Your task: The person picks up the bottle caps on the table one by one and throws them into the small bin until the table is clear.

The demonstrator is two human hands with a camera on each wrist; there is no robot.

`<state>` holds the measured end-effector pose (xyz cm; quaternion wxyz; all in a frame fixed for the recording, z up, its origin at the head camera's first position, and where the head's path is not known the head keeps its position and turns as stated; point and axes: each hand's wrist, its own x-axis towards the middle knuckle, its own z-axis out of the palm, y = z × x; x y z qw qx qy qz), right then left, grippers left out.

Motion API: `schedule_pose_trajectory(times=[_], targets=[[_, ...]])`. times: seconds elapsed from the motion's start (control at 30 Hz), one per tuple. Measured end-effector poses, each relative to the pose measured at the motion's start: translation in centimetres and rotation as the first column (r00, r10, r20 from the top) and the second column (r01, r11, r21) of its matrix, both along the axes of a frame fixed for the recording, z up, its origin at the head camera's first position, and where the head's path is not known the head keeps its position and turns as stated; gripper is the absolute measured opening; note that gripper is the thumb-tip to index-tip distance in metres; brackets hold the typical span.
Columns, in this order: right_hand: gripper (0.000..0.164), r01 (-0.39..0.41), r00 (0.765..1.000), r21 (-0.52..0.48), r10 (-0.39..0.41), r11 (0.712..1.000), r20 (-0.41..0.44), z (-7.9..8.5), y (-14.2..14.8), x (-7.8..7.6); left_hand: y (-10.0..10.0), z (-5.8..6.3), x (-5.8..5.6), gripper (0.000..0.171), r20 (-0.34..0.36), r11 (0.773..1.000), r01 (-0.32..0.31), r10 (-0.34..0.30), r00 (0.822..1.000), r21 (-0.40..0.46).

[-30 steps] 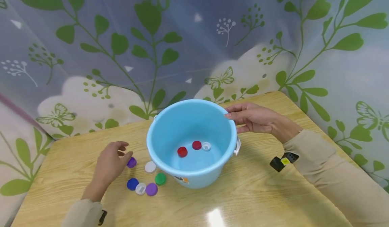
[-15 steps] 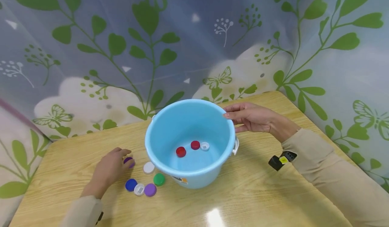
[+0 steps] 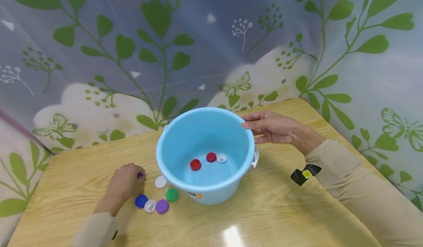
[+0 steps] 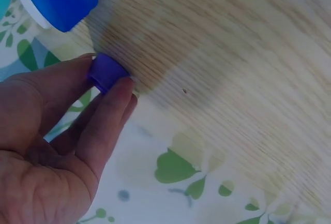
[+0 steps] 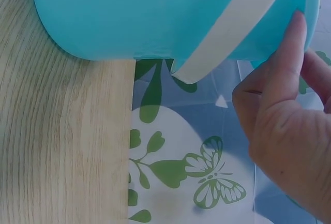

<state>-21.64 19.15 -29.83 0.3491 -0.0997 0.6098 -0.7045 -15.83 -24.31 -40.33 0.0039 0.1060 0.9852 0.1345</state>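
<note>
My left hand (image 3: 123, 186) pinches a purple bottle cap (image 4: 107, 73) between thumb and fingers, close to the tabletop left of the bucket. In the head view only a sliver of that cap shows past the fingers. A light blue bucket (image 3: 214, 195) stands upright on the table. My right hand (image 3: 272, 127) holds its rim at the right side, with the thumb at the edge and other fingers against the outside. Inside the bucket lie two red caps (image 3: 195, 164) and a clear white cap (image 3: 221, 158).
Between left hand and bucket lie a white cap (image 3: 160, 182), a green cap (image 3: 172, 195), a blue cap (image 3: 141, 201), a clear cap (image 3: 150, 206) and another purple cap (image 3: 162, 206). The wooden table (image 3: 264, 210) meets a leaf-patterned cloth (image 3: 198, 56) behind. A white handle (image 3: 255, 158) hangs at the bucket's right.
My left hand has lowered onto the purple cap near its fingers and now pinches it. The right hand stays at the bucket's rim. The whole head view has shifted slightly.
</note>
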Motion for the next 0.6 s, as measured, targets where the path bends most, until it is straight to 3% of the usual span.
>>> schedule_pose_trajectory(times=[0.2,0.37,0.5,0.6], targets=[[0.037,0.006,1.0,0.001,-0.006,1.0,0.002,-0.1,0.1,0.0,0.4,0.0,0.1,0.03,0.008,1.0,-0.017,0.017,1.0,0.005],[0.037,0.009,1.0,-0.003,-0.009,1.0,0.008,-0.1,0.0,0.0,-0.2,-0.2,0.3,0.003,-0.026,0.999,-0.014,0.015,1.0,0.049],[0.037,0.014,1.0,-0.007,-0.014,1.0,0.013,-0.2,0.0,0.0,-0.7,0.6,0.7,0.013,-0.117,0.996,0.015,-0.005,0.993,0.083],[0.037,0.018,1.0,-0.011,-0.018,1.0,0.013,-0.2,0.0,0.0,-0.4,2.4,0.9,0.012,-0.209,0.994,0.045,-0.024,0.978,0.095]])
